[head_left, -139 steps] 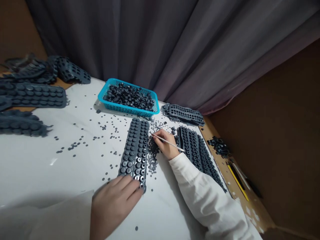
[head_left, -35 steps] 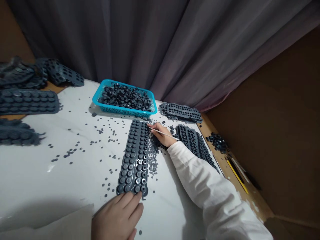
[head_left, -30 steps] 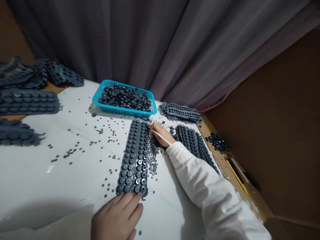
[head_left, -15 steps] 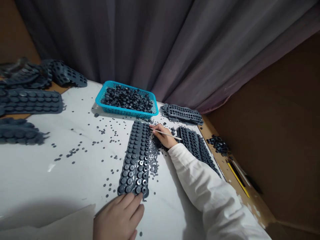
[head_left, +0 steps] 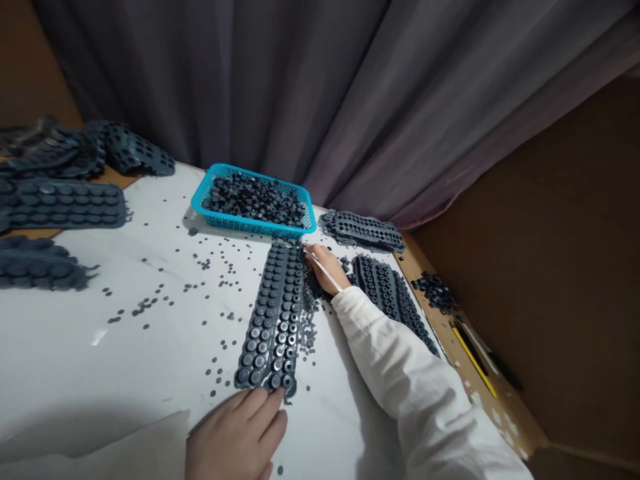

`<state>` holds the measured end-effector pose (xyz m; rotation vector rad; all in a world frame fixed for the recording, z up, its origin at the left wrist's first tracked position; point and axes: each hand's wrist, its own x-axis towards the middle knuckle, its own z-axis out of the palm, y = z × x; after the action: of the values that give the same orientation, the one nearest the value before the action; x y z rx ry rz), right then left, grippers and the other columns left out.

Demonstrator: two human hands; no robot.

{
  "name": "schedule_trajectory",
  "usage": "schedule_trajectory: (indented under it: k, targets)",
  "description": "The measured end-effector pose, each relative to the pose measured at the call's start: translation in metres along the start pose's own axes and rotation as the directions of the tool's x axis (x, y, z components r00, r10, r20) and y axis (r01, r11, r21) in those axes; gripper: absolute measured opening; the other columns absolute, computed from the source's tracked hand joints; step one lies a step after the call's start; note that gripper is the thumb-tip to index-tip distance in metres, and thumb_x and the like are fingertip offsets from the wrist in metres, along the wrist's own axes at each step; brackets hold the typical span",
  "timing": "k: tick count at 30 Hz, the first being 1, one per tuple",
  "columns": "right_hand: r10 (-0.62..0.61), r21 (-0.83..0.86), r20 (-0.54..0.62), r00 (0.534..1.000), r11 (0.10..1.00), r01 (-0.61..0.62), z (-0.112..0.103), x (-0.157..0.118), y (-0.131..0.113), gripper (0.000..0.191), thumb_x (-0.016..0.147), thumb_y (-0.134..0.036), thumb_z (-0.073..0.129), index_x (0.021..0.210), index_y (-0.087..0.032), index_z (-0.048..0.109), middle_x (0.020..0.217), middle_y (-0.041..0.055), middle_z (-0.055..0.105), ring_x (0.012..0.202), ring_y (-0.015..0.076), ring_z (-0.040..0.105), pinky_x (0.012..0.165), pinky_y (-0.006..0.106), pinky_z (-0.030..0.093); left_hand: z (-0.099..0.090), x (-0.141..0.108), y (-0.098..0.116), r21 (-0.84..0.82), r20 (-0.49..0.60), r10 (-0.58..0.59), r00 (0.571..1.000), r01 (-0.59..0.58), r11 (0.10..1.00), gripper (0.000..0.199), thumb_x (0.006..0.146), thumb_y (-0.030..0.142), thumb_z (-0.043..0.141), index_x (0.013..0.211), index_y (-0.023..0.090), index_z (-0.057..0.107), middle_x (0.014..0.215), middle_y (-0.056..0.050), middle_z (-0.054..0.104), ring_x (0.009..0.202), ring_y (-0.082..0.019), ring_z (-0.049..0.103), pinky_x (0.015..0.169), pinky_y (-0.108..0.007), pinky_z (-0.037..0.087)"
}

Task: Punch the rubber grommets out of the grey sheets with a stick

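Note:
A long dark rubber sheet (head_left: 271,313) with rows of round raised knobs lies on the white table. My left hand (head_left: 240,437) is at its near end, fingers together and fingertips pressed on the edge. At the far right corner of the sheet, my right hand (head_left: 327,267) is closed around a thin white stick (head_left: 327,272). The stick slants from the fingertips back toward the wrist; its tip is too small to make out. Small dark discs (head_left: 307,333) are piled along the right side of the sheet, partly under my right hand.
A blue basket (head_left: 255,227) full of small black pieces stands behind the sheet. Perforated sheets (head_left: 367,230) and knobbed sheets (head_left: 393,297) lie at right, more sheets (head_left: 65,203) at left. A yellow tool (head_left: 475,360) lies at the right edge. Loose discs dot the table (head_left: 165,373).
My right hand has shifted slightly up and the stick has swung to a steeper slant, its rear end now nearer the wrist. My left hand has hardly moved.

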<state>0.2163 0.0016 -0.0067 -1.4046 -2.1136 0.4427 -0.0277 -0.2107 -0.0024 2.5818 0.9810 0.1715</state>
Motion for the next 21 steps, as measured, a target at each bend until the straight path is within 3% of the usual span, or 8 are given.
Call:
schedule_trajectory:
  k: [4,13,21]
  targets:
    - [0.021,0.027,-0.047,0.999,0.999,-0.020,-0.0038,0.0000,0.0010,0.011,0.090,-0.030,0.043,0.094,-0.023,0.051,0.117,0.0124,0.063,0.109,0.0264,0.058,0.093,0.045,0.043,-0.0022,0.0003,0.0008,0.000,0.009,0.010,1.000,-0.010,1.000,0.053,0.062,0.005,0.049,0.112,0.020,0.061,0.126,-0.004,0.059,0.103,-0.023,0.054,0.091,-0.033,0.043]
    - [-0.006,0.147,0.028,1.000,0.989,0.002,-0.0037,-0.0077,-0.0014,0.014,0.091,-0.036,0.043,0.088,-0.023,0.047,0.117,0.0106,0.066,0.111,0.0204,0.061,0.091,0.038,0.047,0.0005,0.0022,-0.0013,-0.024,0.041,0.014,0.999,-0.013,1.000,0.051,0.065,0.005,0.051,0.112,0.019,0.062,0.126,-0.006,0.059,0.102,-0.024,0.054,0.089,-0.034,0.044]
    - [-0.001,0.075,0.062,0.998,0.997,-0.003,-0.0053,-0.0076,-0.0019,0.011,0.091,-0.033,0.042,0.090,-0.023,0.047,0.120,0.0113,0.064,0.110,0.0223,0.061,0.088,0.038,0.047,0.0052,-0.0002,-0.0021,-0.045,-0.007,0.001,1.000,-0.001,0.999,0.051,0.064,0.006,0.050,0.111,0.021,0.063,0.126,-0.003,0.059,0.103,-0.023,0.054,0.090,-0.034,0.044]
